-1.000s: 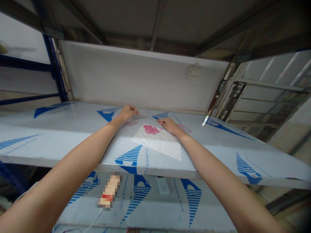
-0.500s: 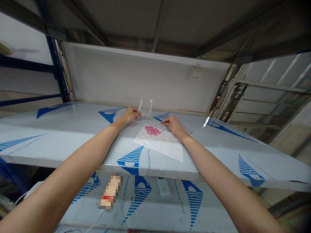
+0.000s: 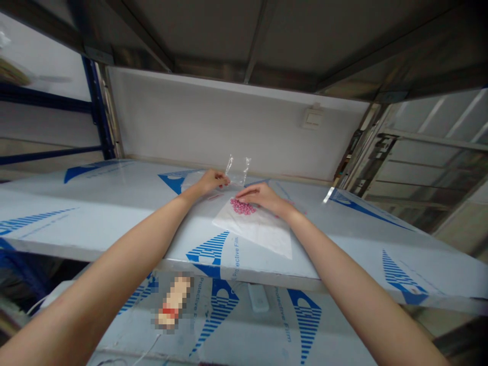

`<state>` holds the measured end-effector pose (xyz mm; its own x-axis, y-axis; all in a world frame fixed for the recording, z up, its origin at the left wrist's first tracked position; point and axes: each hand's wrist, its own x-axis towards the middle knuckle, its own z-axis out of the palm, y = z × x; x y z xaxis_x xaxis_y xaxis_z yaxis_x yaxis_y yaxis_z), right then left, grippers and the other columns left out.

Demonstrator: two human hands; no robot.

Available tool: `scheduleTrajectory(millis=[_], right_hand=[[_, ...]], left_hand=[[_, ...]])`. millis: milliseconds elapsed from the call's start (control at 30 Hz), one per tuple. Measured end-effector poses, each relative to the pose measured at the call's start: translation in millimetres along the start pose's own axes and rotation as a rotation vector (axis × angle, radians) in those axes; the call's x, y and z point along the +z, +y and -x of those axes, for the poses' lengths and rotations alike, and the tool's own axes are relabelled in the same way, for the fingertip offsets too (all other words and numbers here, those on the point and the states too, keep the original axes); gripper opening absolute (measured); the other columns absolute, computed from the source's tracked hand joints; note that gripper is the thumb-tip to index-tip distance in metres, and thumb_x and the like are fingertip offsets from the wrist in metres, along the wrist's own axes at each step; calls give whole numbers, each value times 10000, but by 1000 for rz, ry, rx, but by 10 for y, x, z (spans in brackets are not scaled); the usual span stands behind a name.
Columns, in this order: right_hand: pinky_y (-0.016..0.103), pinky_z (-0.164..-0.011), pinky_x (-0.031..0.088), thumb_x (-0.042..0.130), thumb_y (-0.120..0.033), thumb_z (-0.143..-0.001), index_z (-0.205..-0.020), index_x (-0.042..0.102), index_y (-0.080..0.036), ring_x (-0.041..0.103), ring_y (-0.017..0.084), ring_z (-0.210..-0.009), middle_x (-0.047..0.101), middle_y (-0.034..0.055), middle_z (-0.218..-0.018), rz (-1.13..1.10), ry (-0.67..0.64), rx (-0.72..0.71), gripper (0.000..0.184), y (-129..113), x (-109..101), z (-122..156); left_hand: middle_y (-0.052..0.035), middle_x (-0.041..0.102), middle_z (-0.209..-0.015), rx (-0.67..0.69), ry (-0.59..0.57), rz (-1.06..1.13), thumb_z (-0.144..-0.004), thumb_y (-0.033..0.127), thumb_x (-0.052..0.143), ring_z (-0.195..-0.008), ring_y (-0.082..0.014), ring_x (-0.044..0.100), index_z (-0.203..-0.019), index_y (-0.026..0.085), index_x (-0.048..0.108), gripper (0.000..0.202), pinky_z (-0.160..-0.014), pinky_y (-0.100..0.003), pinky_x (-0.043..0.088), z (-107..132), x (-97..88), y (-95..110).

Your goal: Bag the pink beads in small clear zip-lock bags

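A small clear plastic bag (image 3: 240,172) stands upright near the wall, its edges glinting. The bent fingers of my left hand (image 3: 214,181) are closed on its lower left part. To the right, my right hand (image 3: 261,197) reaches over the back edge of a pile of pink beads (image 3: 244,207). Its fingers are stretched out with the tips at the beads; whether one lies between them is too small to tell. Under the pile is a white sheet (image 3: 263,234), flat on the shelf. A few loose pink beads lie beside my right wrist, partly hidden by it.
The shelf (image 3: 114,203) is covered in blue-printed protective film. Overhead is a dark metal shelf (image 3: 213,40), with a white wall (image 3: 183,122) behind. A lower shelf (image 3: 274,330) holds a white box-like object (image 3: 258,298) and a blurred-out item with a cable (image 3: 148,351).
My right hand has moved left, from beside the beads to the pile's back edge, and its fingers have stretched out. My left hand stays at the clear bag. The view has shifted slightly.
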<state>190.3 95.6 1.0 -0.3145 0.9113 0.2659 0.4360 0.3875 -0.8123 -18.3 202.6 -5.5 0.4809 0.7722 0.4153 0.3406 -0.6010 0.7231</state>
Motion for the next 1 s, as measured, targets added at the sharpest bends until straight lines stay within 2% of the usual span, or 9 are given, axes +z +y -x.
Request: scheduleTrajectory(millis=[100,433,467,567,633,700,767,867,1000], right_hand=[[327,-828,537,735,-234,-744,-901,770,-205,687,174,-824,754,65,-954,6,-46,-4,163,-13,70,2],[266,-749,537,728,-162,-750,-770,738,-188,673,144,-749,741,40,-814,49,77,21,34,-37,43,-27],[254,-716,535,728,-180,-757,-760,726,-179,669,140,-725,735,40,-790,40,110,23,4,-18,30,-44],[210,-580,504,686,-258,-818,-753,675,-146,634,112,-613,716,56,-777,-5,286,72,130,36,-43,-90],[199,-529,496,668,-294,-839,-836,652,-140,617,96,-579,716,77,-874,-33,427,102,155,55,-102,-97],[202,-528,513,692,-306,-821,-990,634,-158,639,104,-629,703,89,-1004,-57,489,101,232,63,-142,-85],[203,-538,523,721,-274,-793,-1059,630,-172,655,119,-678,698,91,-1030,-64,421,120,300,77,-147,-65],[200,-520,501,719,-203,-786,-882,677,-133,617,105,-584,714,88,-848,-28,261,172,126,120,-109,-55],[194,-483,457,688,-188,-814,-763,684,-125,557,77,-486,718,72,-763,-30,256,165,81,146,-90,-80]], left_hand=[[-42,714,-831,29,-13,16,-771,283,588,-697,-138,620,-791,160,670,149,-691,-243,482,0,11,-13],[-48,726,-811,4,-37,93,-744,249,644,-745,-154,643,-760,166,698,100,-721,-243,482,51,31,55],[-50,729,-823,4,-38,98,-748,237,638,-762,-155,647,-769,165,702,98,-733,-244,481,58,31,69],[-49,730,-830,2,-35,82,-757,230,637,-778,-155,646,-790,163,705,101,-744,-243,477,75,37,113],[-48,727,-822,8,-33,76,-764,250,644,-765,-154,638,-795,163,705,111,-731,-239,474,81,51,145],[-50,726,-822,15,-40,92,-765,256,646,-761,-154,635,-791,163,703,112,-721,-236,469,88,75,174],[-51,728,-820,12,-52,108,-759,256,651,-764,-159,636,-781,165,703,107,-713,-233,460,96,103,199],[-50,727,-799,4,-76,96,-749,280,668,-738,-163,630,-764,167,710,122,-689,-234,443,112,130,221],[-56,725,-775,-1,-84,81,-764,304,663,-697,-158,612,-740,161,709,152,-670,-239,432,124,117,237]])
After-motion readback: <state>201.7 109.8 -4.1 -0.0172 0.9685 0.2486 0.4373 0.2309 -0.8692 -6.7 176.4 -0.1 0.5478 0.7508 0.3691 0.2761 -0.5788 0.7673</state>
